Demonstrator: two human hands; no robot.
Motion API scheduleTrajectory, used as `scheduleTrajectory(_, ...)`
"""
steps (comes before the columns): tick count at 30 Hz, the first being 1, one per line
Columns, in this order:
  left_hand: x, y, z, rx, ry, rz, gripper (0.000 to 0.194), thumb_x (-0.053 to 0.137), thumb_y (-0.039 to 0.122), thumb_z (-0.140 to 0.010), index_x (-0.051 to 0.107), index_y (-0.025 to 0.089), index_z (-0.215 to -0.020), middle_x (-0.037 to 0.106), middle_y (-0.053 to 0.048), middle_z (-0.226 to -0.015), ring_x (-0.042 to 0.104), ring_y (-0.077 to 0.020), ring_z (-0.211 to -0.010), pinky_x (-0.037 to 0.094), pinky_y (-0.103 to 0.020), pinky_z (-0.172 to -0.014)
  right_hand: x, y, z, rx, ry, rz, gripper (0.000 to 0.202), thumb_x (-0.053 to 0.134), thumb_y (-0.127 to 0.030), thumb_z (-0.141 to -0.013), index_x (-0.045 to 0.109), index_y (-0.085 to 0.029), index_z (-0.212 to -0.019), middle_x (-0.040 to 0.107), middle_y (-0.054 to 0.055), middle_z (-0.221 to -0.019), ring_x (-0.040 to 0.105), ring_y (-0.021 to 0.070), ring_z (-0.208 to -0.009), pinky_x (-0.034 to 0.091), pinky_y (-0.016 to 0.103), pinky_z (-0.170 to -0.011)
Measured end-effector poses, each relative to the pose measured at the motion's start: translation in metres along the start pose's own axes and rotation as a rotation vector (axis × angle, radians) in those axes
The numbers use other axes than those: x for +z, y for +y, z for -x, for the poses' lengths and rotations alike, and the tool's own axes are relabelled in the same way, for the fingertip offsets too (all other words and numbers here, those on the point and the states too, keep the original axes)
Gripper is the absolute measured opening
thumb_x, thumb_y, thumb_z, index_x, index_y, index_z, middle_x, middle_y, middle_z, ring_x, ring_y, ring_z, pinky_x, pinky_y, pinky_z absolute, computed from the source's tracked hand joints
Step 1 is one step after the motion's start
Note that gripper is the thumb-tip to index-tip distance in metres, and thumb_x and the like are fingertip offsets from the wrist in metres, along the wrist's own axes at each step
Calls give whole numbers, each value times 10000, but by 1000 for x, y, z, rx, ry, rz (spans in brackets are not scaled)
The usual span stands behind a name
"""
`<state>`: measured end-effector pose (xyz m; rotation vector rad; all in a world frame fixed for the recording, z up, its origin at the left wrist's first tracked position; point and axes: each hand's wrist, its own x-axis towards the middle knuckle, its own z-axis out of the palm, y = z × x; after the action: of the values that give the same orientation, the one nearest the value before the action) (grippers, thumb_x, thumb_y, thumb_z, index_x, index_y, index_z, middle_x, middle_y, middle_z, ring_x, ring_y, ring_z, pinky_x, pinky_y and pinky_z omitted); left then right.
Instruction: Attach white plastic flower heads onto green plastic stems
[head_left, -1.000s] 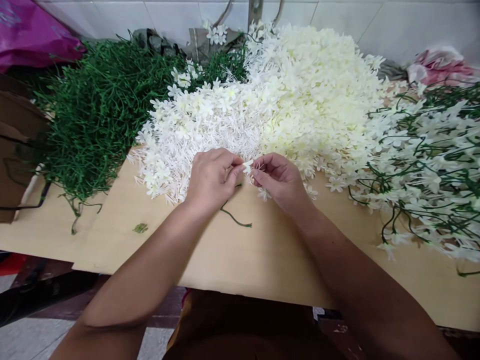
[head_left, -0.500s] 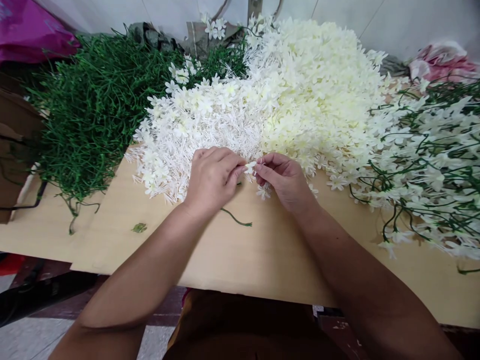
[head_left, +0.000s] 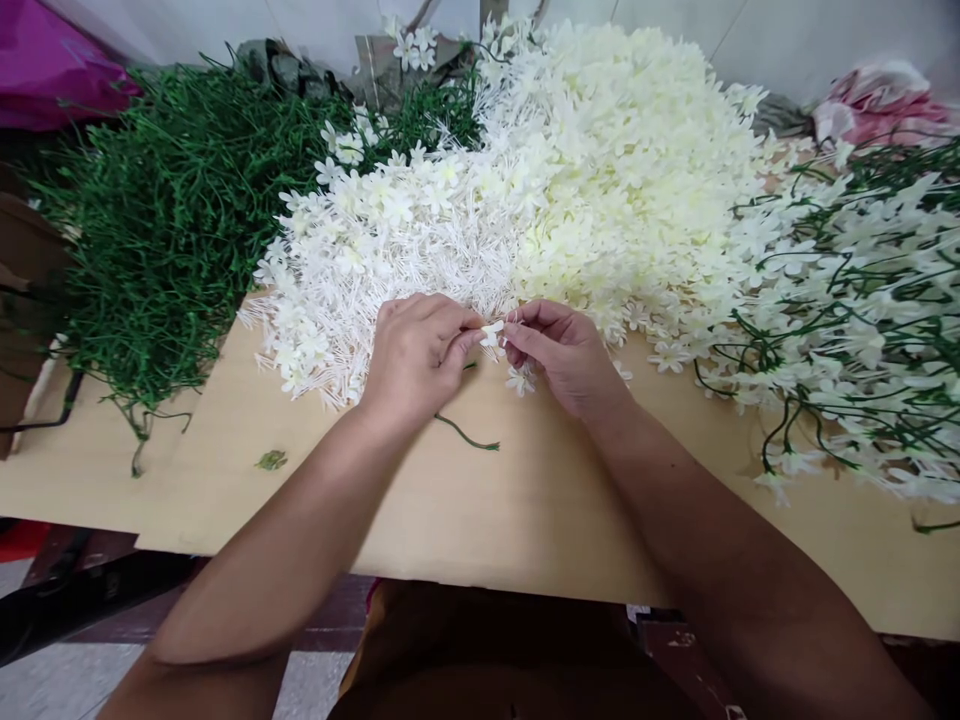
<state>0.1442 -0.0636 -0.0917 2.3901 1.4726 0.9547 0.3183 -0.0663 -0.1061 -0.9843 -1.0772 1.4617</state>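
Between my hands, over the front edge of the pile, is a small white flower (head_left: 492, 333). My left hand (head_left: 420, 350) pinches its left side with thumb and fingertips. From the right, my right hand (head_left: 566, 352) is closed at the flower, thumb against forefinger, with thin white strands at the fingertips. A green stem (head_left: 469, 435) lies on the table just below my left hand, its upper part hidden by the hand. Right behind both hands are heaped white stamens (head_left: 442, 255) and pale yellow-white petals (head_left: 622, 170). One loose white flower (head_left: 520, 378) rests under my right fingers.
Green stems (head_left: 165, 220) are heaped at the left beside a cardboard box (head_left: 26, 320). Finished-looking white flowers on green stems (head_left: 862, 340) spread over the right side. A small green scrap (head_left: 271, 459) lies on the wooden table (head_left: 480, 520). A pink-white cloth (head_left: 877, 105) sits at back right.
The whole view has shifted slightly, so things appear a little further left. Both hands remain together at the white flower, with only slight finger movement.
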Motion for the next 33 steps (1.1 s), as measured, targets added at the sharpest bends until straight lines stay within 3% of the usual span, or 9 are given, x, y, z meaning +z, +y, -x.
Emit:
scheduleTrajectory(16, 2, -2, 0, -32, -3, 95, 112, 628, 282, -859, 720, 238, -816, 741, -27, -808, 649, -202, -799, 459, -368, -804, 0, -3, 0, 28, -15, -48, 293, 832, -372, -613, 616, -186, -682, 595, -58, -558, 507, 50, -491, 440, 204, -487)
scheduleTrajectory(33, 3, -2, -2, -8, 13, 190, 122, 625, 272, -854, 711, 221, -785, 722, -17, -754, 634, -170, -749, 490, -320, -763, -1, 2, -1, -9, -18, -42, 412, 875, -487, -561, 623, -197, -711, 617, -46, -605, 549, 73, -530, 485, 232, -528)
